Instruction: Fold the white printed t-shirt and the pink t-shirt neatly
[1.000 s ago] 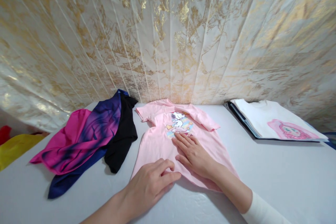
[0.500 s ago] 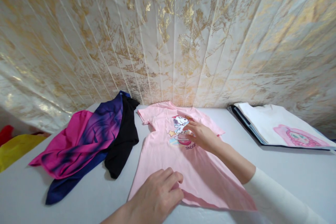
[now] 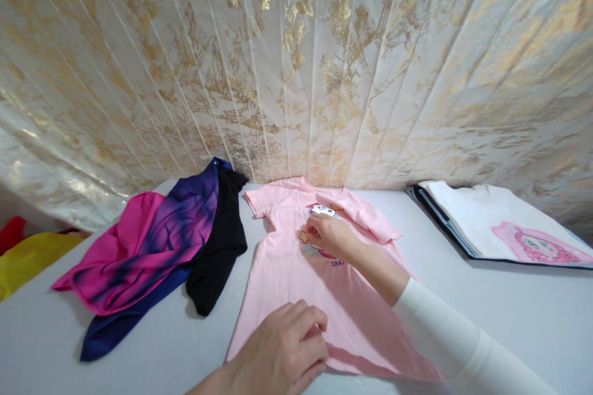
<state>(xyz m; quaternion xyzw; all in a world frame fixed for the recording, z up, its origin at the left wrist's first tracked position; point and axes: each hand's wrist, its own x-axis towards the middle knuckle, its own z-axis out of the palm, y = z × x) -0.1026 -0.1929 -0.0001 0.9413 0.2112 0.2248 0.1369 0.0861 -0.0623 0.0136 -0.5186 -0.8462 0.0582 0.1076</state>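
A small pink T-shirt (image 3: 287, 265) with a cartoon dog print lies spread on the white table (image 3: 509, 315), neck toward the wall. My left hand (image 3: 287, 352) rests on its lower hem, fingers curled and pressed down on the cloth. My right hand (image 3: 330, 236), in a white sleeve, lies over the print at the chest, fingers bent and touching the fabric. The right sleeve of the shirt is folded up toward the wall.
A heap of magenta, purple and black garments (image 3: 162, 247) lies to the left of the shirt. A stack of folded shirts (image 3: 500, 225), white with a pink print on top, sits at the right. Yellow and red cloth (image 3: 28, 253) shows at the far left. A gold-patterned curtain (image 3: 296, 62) backs the table.
My right hand has slid from the middle of the shirt up to the print at the chest, flattening the cloth. My left hand has stayed at the hem, its fingers curling more.
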